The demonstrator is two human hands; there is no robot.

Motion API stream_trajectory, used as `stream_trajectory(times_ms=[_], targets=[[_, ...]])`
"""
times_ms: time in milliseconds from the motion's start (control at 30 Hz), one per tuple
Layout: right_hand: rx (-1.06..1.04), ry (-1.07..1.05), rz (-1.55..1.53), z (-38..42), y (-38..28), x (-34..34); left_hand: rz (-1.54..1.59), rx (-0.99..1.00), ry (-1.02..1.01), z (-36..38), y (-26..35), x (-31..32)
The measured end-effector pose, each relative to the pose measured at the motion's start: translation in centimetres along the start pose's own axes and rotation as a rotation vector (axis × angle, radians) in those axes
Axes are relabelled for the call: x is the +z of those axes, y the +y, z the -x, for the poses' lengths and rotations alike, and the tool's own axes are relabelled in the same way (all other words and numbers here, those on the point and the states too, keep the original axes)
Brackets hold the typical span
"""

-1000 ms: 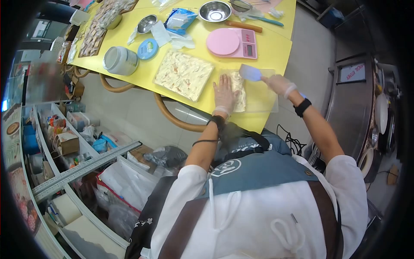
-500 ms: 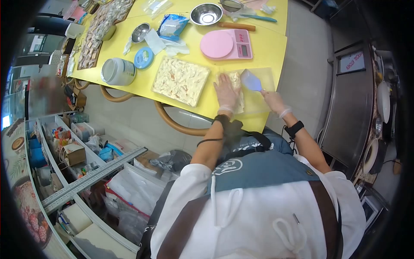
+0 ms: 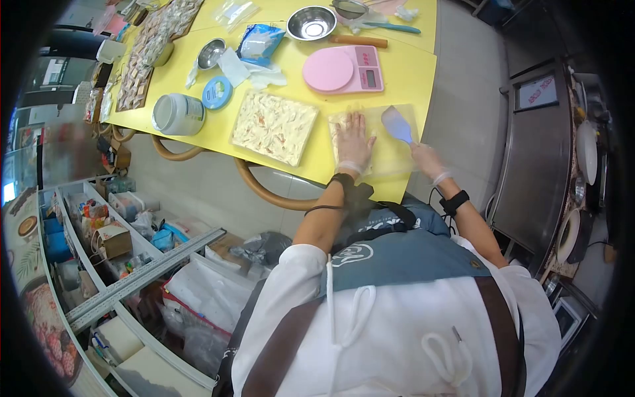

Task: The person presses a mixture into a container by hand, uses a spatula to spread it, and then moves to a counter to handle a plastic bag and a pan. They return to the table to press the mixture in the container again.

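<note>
My left hand (image 3: 354,140), in a clear glove, lies flat with its fingers stretched out over a pale, lumpy strip (image 3: 336,135). Most of the strip is hidden under the palm. Below it is a translucent mat (image 3: 390,155) near the table's front right corner. In my right hand (image 3: 427,160), also gloved, is a lavender-blue spatula (image 3: 397,124), gripped by its handle. The wide blade is over the mat, to the right of my left hand. To the left sits a rectangular slab of creamy white mixture with pinkish bits (image 3: 274,128).
Beyond the mat stands a pink kitchen scale (image 3: 340,69), with a wooden rolling pin (image 3: 358,41) and a metal bowl (image 3: 311,24) behind. A white tub (image 3: 178,114), its blue lid (image 3: 217,92) and a blue packet (image 3: 260,45) are farther left. A chair (image 3: 264,188) curves under the table edge.
My left hand has shifted right and its fingers have flattened out over the strip. The spatula has moved slightly right, away from that hand. The view has shifted a little.
</note>
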State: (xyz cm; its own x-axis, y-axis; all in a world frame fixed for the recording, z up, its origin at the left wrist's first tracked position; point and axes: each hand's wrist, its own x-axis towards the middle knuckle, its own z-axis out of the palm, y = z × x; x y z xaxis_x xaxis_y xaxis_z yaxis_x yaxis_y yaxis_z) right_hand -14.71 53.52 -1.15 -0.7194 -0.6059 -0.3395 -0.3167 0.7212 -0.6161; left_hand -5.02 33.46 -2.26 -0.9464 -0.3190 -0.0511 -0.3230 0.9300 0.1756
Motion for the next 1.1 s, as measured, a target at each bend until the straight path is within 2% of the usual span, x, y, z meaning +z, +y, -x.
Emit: stream_trajectory(times_ms=[33,133,233,333,433,533,633,733,833,933,1100], targets=[[-0.006,-0.014,-0.013,-0.1,-0.5,0.0,0.007,-0.002,0.0,-0.2,-0.2,-0.2],[0.047,-0.062,0.068,0.6,-3.8,0.7,0.36,-0.051,0.079,0.1,-1.5,-0.2],[0.087,0.043,0.102,1.5,-5.7,2.3,0.146,-0.049,0.252,2.2,-2.9,-0.9],[0.045,0.118,0.019,1.4,-6.1,4.7,-0.051,-0.064,0.07,2.7,-4.3,0.0],[0.034,0.127,0.089,0.6,-8.9,7.3,-0.036,-0.049,0.168,2.9,-4.4,0.8],[0.084,0.069,0.075,-0.1,-9.9,6.5,-0.007,-0.104,0.121,3.0,-4.6,0.6],[0.079,0.146,0.097,0.5,-9.6,5.7,-0.074,-0.106,0.139,3.1,-4.3,0.7],[-0.03,0.183,0.143,1.3,-9.9,6.8,0.0,-0.118,0.164,3.2,-4.4,0.8],[0.153,0.168,0.111,4.4,-8.3,6.3,-0.04,-0.137,0.152,3.0,-4.3,1.1],[0.061,0.132,0.185,6.9,-9.9,8.8,-0.037,-0.139,0.16,3.2,-4.2,1.0],[0.062,0.072,0.173,8.5,-8.5,7.3,-0.06,-0.145,0.166,3.0,-4.1,1.3]])
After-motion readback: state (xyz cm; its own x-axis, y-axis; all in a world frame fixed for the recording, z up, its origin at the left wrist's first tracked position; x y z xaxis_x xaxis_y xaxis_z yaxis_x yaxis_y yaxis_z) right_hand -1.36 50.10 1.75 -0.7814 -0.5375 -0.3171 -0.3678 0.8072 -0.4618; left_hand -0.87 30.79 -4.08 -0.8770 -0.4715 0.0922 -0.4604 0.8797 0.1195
